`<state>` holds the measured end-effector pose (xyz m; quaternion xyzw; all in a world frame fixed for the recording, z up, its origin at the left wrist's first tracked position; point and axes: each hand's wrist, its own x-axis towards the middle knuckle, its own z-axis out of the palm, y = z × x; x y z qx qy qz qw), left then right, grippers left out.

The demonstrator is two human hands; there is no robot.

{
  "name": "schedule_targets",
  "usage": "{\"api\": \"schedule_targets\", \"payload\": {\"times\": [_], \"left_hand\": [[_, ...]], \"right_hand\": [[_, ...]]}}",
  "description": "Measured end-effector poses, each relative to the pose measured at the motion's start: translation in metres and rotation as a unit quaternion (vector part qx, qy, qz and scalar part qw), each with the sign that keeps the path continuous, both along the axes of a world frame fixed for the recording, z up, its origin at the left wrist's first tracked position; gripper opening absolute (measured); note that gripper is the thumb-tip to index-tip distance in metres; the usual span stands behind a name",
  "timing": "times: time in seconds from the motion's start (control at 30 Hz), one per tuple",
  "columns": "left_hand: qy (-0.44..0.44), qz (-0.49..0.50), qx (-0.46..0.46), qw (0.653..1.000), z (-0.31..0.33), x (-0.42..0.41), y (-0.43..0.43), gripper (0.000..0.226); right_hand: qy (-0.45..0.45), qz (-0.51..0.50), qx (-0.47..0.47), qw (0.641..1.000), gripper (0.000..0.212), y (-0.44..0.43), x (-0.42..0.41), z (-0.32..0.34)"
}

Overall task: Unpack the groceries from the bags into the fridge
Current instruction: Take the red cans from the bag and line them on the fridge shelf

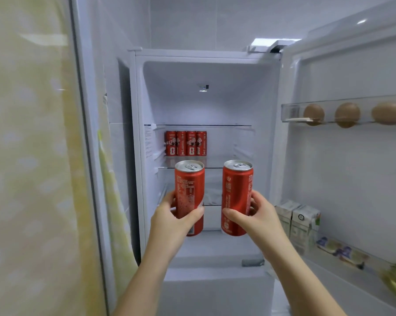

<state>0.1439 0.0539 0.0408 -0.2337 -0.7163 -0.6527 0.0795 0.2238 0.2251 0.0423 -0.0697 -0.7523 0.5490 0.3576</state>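
Left hand (169, 215) gripping one red can (189, 192), right hand (258, 213) another (237, 197), fridge (206, 71) open

Your left hand (169, 217) gripped one red can (189, 190) upright, your right hand (261, 215) a second can (237, 192) beside it, before the open fridge (204, 106). Four more cans (185, 143) stood on its shelf (229, 161); three eggs (347, 114) sat in the door rack (290, 112).

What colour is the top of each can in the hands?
Silver, above red bodies: left can, right can. Head view.
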Motion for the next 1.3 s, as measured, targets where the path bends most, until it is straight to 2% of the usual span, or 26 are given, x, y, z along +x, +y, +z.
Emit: {"api": "schedule_targets", "payload": {"times": [0.13, 0.37, 0.8, 1.0, 1.3], "left_hand": [[0.000, -0.005, 0.003, 1.000, 0.002, -0.025, 0.014, 0.036], [0.026, 0.021, 0.013, 0.999, 0.005, -0.077, 0.053, 0.048], [0.053, 0.085, 0.048, 0.994, 0.010, -0.186, 0.125, 0.054], [0.074, 0.056, 0.061, 0.994, 0.022, -0.235, 0.163, 0.056], [0.109, 0.010, 0.044, 0.993, 0.040, -0.306, 0.213, 0.054]], "right_hand": [[0.002, 0.005, -0.006, 1.000, 0.045, 0.010, -0.030, 0.002], [0.029, 0.003, -0.002, 1.000, 0.049, 0.039, -0.093, 0.004], [0.087, -0.038, -0.035, 0.995, 0.060, 0.100, -0.226, 0.011], [0.108, -0.069, -0.039, 0.991, 0.048, 0.122, -0.270, 0.018], [0.099, -0.121, -0.033, 0.987, 0.049, 0.156, -0.331, 0.033]]}}
